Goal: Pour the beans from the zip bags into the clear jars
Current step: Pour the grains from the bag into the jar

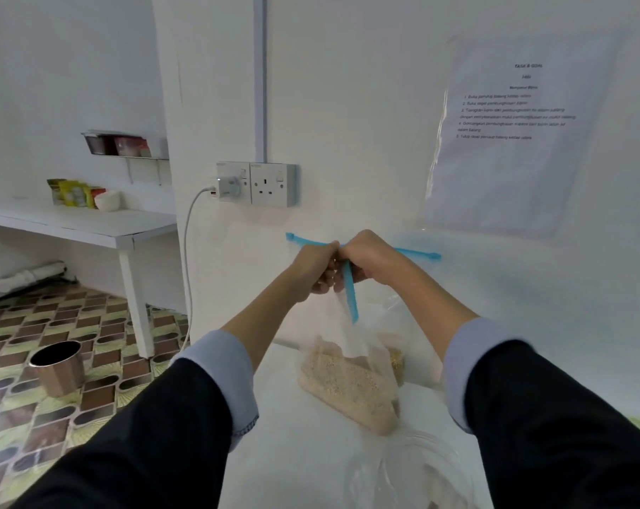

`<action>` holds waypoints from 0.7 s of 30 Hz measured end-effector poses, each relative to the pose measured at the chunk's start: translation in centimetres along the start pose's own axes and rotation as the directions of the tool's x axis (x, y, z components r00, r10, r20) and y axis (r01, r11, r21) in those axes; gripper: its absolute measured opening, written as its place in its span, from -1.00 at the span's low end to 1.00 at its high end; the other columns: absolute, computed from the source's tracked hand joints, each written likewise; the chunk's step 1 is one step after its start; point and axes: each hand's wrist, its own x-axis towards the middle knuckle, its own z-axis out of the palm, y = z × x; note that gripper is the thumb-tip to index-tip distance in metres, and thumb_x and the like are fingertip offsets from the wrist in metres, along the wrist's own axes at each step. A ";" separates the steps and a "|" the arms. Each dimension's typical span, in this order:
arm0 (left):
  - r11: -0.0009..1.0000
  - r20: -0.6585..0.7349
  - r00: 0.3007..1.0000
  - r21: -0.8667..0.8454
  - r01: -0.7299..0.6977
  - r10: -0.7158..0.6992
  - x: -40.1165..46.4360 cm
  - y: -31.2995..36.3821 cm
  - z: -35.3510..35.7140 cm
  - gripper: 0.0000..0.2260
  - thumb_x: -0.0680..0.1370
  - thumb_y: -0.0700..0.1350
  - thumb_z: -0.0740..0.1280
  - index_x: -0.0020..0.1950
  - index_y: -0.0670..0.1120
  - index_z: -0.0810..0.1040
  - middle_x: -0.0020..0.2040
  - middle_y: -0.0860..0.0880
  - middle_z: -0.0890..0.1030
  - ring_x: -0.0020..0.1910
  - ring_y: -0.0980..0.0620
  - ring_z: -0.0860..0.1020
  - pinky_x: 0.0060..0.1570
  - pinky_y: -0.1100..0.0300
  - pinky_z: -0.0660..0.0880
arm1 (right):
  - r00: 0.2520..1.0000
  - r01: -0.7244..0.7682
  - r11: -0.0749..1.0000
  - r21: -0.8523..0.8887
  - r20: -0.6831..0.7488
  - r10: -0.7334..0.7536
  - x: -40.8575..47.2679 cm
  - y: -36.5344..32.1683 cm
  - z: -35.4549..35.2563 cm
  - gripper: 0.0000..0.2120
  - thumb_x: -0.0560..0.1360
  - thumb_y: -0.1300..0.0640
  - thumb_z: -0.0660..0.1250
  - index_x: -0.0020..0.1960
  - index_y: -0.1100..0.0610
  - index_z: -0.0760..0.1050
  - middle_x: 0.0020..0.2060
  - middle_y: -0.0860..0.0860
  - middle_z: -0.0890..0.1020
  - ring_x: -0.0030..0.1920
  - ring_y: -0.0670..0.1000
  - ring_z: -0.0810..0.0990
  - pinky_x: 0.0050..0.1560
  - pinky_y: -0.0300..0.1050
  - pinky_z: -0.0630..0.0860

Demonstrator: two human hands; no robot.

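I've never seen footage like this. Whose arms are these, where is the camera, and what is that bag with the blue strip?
No machine here: a person wears a camera on the head, looking down at their own arms. The left hand and right hand both grip the top of a clear plastic zip bag by its blue seal strip, seemingly pulling it open. Pale beige beans fill its bottom, which hangs just over the white table. A clear jar waits at the lower edge.

White walls (348, 86), patterned tile floor (25, 361)
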 end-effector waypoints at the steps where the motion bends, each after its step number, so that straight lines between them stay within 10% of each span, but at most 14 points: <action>1: 1.000 -0.015 1.000 0.003 0.001 -0.001 0.1 0.6 0.1 -0.65 0.60 -0.08 0.17 -0.39 -0.10 0.27 -0.45 -0.04 0.32 -0.62 0.11 0.27 -0.59 0.39 0.15 | 1.000 0.004 0.999 0.033 -0.019 -0.003 0.1 -0.2 -0.1 -0.83 0.51 0.30 0.22 -0.12 0.38 0.54 -0.29 0.25 0.63 -0.34 0.20 0.64 -0.15 0.02 0.65; 9: 0.997 -0.039 0.999 0.072 0.003 -0.001 -1.1 1.1 -1.8 -0.69 0.55 -0.12 0.20 -0.39 -0.12 0.30 -0.61 0.00 0.33 -0.71 0.11 0.25 -0.64 0.44 0.13 | 0.968 -0.070 0.950 0.304 0.252 -0.010 -1.1 0.0 0.2 -0.84 0.55 0.32 0.15 -0.13 0.27 0.49 -0.30 0.14 0.62 -0.29 0.08 0.62 -0.14 -0.05 0.61; 14: 0.996 0.033 0.999 0.086 0.023 -0.025 -1.7 -0.6 -3.6 -0.73 0.56 -0.09 0.17 -0.34 -0.08 0.31 -0.58 0.02 0.28 -0.64 0.10 0.19 -0.58 0.35 0.07 | 0.971 -0.078 0.980 0.181 0.238 0.034 -1.4 1.1 1.8 -0.85 0.51 0.19 0.32 -0.23 0.19 0.50 -0.42 0.06 0.52 -0.49 -0.06 0.44 -0.51 -0.30 0.37; 21: 0.999 0.217 0.976 0.053 0.002 -0.013 -2.4 -1.2 -4.8 -0.69 0.59 0.07 0.19 -0.17 -0.15 0.44 -0.33 -0.11 0.44 -0.46 0.06 0.37 -0.40 0.26 0.31 | 0.938 -0.019 0.959 0.283 0.336 -0.080 -1.9 1.8 2.7 -0.78 0.59 0.07 0.26 -0.07 0.22 0.56 -0.20 0.14 0.63 -0.26 0.04 0.57 -0.20 -0.17 0.49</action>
